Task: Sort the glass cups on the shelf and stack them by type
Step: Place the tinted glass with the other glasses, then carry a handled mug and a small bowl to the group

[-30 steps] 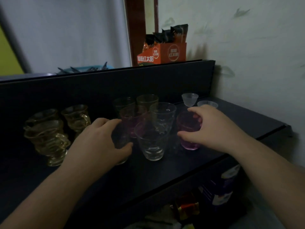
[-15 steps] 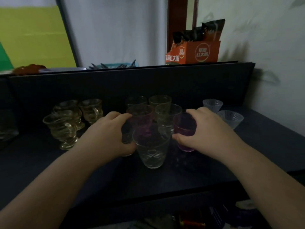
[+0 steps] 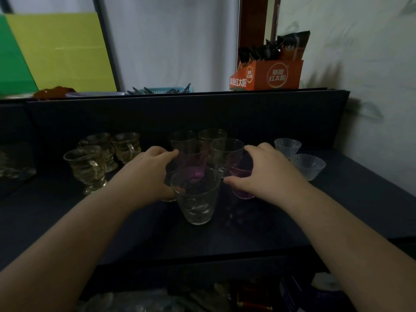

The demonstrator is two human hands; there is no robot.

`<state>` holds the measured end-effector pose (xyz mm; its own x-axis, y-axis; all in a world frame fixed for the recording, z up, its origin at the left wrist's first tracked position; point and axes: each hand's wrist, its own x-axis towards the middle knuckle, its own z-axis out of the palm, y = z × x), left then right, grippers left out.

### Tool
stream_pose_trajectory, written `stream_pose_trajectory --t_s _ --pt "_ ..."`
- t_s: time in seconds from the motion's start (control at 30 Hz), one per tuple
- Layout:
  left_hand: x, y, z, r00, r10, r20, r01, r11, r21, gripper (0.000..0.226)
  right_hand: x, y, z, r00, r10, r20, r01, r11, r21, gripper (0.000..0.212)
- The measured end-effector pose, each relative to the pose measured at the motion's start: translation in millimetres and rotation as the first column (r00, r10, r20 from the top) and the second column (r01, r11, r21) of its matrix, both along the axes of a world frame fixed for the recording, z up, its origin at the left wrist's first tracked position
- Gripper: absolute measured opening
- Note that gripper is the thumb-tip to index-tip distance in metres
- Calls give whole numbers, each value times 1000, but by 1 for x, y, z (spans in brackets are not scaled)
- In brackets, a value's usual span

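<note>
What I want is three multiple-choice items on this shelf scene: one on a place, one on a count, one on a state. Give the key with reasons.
1. Where do the amber handled glass mugs stand on the dark shelf?
A. Left of both hands
B. At the right end
C. On the top ledge

2. How many small ribbed clear glass bowls stand at the right?
A. One
B. Two
C. Four

3. What is the state of the purple glass cup?
A. Lying on its side
B. Upside down on a box
C. Upright, held by the right grip

Key:
1 A, the mugs are grouped beyond the left forearm, at the left of the shelf.
2 B, one bowl stands behind the other, right of the right grip.
3 C, its rim faces up and the fingers curl round it.
</note>
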<state>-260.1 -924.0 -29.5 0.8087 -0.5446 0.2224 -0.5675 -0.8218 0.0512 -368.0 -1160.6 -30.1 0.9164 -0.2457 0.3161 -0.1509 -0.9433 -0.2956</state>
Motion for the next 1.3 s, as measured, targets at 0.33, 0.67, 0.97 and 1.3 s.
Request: stream_pose_trajectory --t_s 0.33,0.67,0.97,1.3 --pt "-16 19 -5 1000 -22 21 25 988 -154 118 -32 -4 4 999 48 21 -46 997 -68 101" --pt "-59 76 -17 978 74 195 -40 984 -171 97 -69 38 11 961 187 206 -139 964 -227 86" --pt "-87 206 -27 934 235 269 -236 971 -32 83 -43 178 5 898 409 160 -344 882 -321 74" --pt "-93 389 -26 865 434 253 -431 900 -71 80 11 360 -4 848 529 45 -487 809 -329 75"
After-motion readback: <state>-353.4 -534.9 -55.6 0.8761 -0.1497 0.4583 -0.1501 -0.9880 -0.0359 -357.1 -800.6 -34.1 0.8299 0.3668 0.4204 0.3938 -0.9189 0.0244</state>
